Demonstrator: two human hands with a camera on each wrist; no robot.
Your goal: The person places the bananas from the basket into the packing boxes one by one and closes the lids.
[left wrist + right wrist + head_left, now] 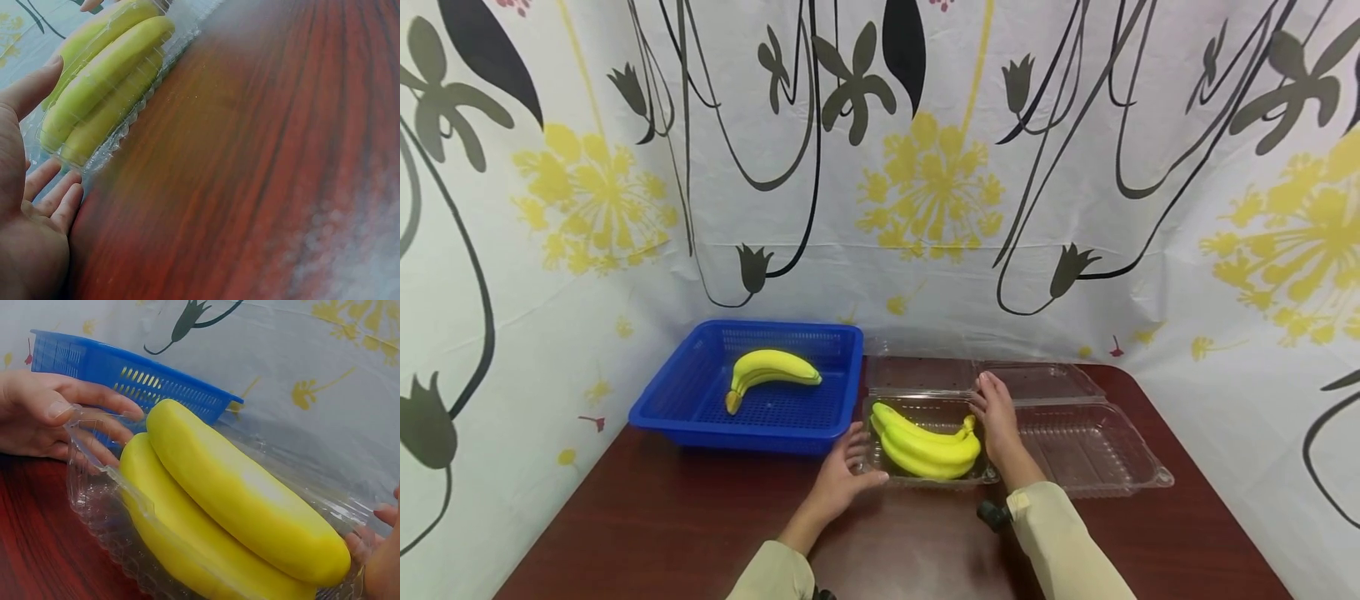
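A bunch of yellow bananas (pixel 925 446) lies in a clear plastic clamshell container (pixel 936 481), whose lid (pixel 921 375) is folded back behind it. My left hand (pixel 844 471) is at the container's left side, fingers spread along the wall and thumb near the front corner. In the left wrist view those fingers (pixel 66 203) look nearly straight. My right hand (pixel 997 417) stands at the right side, its extended fingers by the back right corner. The right wrist view shows the bananas (pixel 234 494) close up between both hands, with the right hand mostly cut off.
Left of the container, a blue plastic basket (pixel 662 417) holds another bunch of bananas (pixel 772 364). A second clear clamshell (pixel 1093 450) lies opened out on the right. Everything stands on a dark red wooden table (pixel 715 517), with a flower-patterned cloth (pixel 850 208) behind.
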